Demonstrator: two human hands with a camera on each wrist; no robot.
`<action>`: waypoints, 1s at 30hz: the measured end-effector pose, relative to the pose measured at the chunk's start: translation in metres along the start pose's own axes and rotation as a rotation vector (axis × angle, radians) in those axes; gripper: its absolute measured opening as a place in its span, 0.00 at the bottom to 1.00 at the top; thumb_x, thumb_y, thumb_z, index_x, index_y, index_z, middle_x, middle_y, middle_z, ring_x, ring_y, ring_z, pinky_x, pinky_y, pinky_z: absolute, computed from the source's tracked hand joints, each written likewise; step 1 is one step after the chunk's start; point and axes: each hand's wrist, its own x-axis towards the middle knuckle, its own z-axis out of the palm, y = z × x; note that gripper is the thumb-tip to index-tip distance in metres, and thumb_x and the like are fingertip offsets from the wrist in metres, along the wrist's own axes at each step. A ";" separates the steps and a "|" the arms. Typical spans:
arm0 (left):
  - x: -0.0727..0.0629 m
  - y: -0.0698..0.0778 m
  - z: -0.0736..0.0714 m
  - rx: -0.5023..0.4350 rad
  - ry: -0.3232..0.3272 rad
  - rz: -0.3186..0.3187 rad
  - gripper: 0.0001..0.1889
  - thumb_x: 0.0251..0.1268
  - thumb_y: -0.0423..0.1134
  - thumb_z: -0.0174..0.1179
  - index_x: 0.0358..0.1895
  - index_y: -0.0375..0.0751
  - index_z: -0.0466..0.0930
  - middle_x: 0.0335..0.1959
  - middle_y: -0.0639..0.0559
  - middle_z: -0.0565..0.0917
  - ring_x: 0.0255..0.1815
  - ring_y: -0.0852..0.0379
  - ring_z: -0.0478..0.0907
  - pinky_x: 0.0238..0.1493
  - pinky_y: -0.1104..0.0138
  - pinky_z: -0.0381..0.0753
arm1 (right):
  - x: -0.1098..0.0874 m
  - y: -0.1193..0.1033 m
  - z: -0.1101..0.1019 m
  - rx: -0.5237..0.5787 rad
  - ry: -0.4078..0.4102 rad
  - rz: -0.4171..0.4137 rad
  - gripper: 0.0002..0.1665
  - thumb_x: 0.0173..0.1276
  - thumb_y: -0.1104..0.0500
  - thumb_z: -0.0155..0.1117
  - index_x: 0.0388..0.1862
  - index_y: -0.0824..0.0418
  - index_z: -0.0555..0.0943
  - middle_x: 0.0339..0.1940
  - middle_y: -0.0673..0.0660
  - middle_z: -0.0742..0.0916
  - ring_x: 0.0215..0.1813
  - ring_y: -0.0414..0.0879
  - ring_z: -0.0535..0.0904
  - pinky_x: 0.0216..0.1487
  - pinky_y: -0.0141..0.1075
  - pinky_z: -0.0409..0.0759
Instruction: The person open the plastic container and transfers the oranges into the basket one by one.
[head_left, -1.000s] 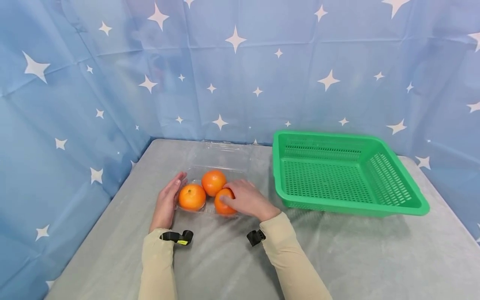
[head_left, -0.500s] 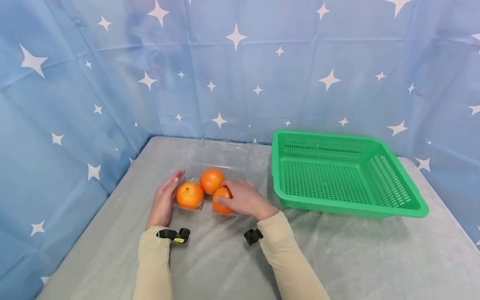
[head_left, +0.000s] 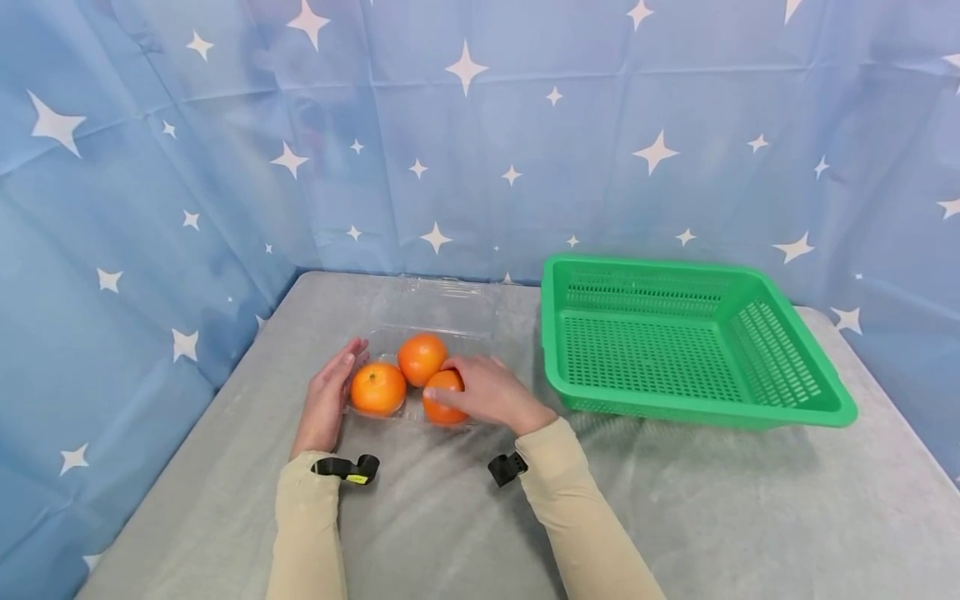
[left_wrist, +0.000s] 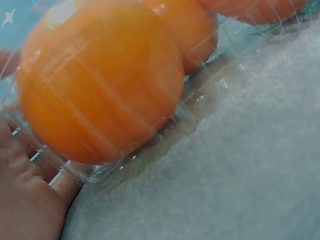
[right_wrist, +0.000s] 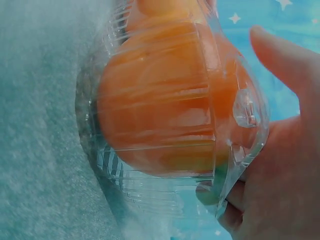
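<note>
Right hand (head_left: 493, 390) around orange (head_left: 446, 415), yellow left-wrist label (head_left: 357, 479)

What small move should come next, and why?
I'd probably press the thumb of the right hand onto the rightmost orange: the fingers reach round its side, but the right wrist view shows a gap between thumb and orange. The left hand is at the box's side, perhaps steadying it.

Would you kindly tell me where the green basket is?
In the head view, the green basket stands on the right side of the grey table, right of the open clear container and the right hand.
</note>
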 end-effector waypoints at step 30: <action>-0.001 0.002 0.002 0.058 -0.016 0.011 0.27 0.68 0.56 0.38 0.67 0.52 0.57 0.65 0.57 0.62 0.65 0.58 0.57 0.65 0.58 0.51 | 0.000 0.008 -0.007 0.087 0.024 -0.068 0.24 0.58 0.43 0.60 0.49 0.54 0.78 0.44 0.48 0.81 0.48 0.43 0.73 0.49 0.36 0.70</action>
